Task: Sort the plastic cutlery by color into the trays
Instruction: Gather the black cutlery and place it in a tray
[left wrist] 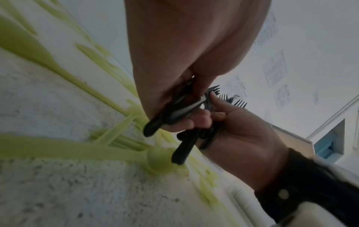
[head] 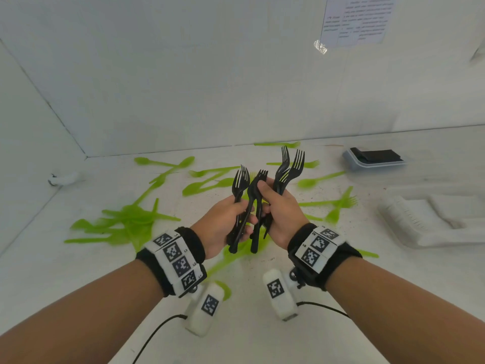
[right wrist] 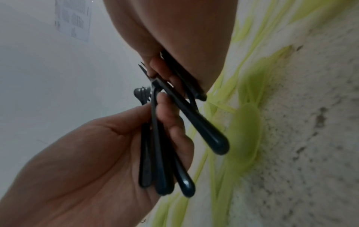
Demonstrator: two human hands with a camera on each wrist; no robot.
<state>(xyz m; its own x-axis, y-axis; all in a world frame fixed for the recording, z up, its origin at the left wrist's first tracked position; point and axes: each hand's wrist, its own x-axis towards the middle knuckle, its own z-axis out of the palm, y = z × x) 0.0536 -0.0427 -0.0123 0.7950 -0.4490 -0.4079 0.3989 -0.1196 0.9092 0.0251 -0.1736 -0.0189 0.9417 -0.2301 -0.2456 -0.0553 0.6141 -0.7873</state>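
Head view, both hands (head: 246, 219) gripping black forks (head: 288, 169), handles partly hidden

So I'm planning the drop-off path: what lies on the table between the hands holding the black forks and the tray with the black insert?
In the head view, green cutlery lies scattered between the black forks and that tray.

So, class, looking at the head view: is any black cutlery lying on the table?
No: every black fork is held up off the table in the two hands, and only green cutlery lies there.
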